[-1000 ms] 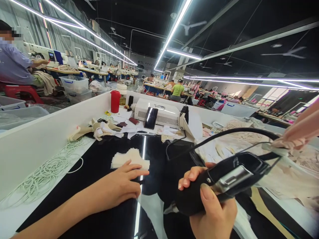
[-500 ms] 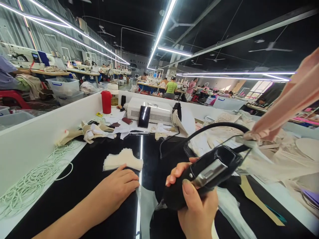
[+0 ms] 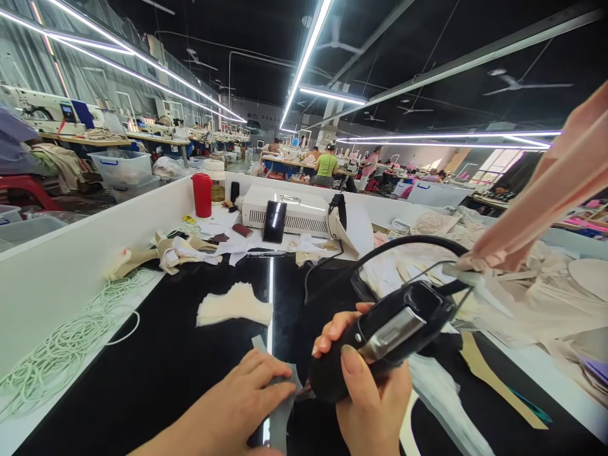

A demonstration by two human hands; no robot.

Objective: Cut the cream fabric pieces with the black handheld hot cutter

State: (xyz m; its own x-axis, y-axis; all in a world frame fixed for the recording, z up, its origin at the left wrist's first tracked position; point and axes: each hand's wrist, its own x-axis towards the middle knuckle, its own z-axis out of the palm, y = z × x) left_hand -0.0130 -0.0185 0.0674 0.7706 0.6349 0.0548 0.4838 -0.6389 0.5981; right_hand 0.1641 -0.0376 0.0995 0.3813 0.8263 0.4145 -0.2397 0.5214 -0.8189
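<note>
On the black tabletop (image 3: 152, 342), my left hand (image 3: 251, 389) lies with its fingers stretched over a narrow grey curved piece of material (image 3: 284, 418). My right hand (image 3: 373, 399) is wrapped round a black corded handheld tool (image 3: 394, 339) with a silver metal lever on top, the thumb beside the lever. The tool's narrow tip points left, close to the grey piece; whether they touch I cannot tell. Beyond my left hand sits a stack of cream fabric pieces (image 3: 236, 305). A pink fabric strip (image 3: 536, 202) runs up from the tool's rear end.
Pale green cord (image 3: 61, 345) lies coiled at left. Along the back stand a red cup (image 3: 202, 195), a vented white box (image 3: 285, 206) and a phone (image 3: 274, 221). Beige fabric (image 3: 536, 304) is heaped at right, near a tan strip (image 3: 498, 380). Low white walls (image 3: 95, 228) edge the table.
My left hand has moved from beside the cream stack toward me and right, onto the grey piece. The grey piece has shifted. The tool in my right hand has moved slightly left and down.
</note>
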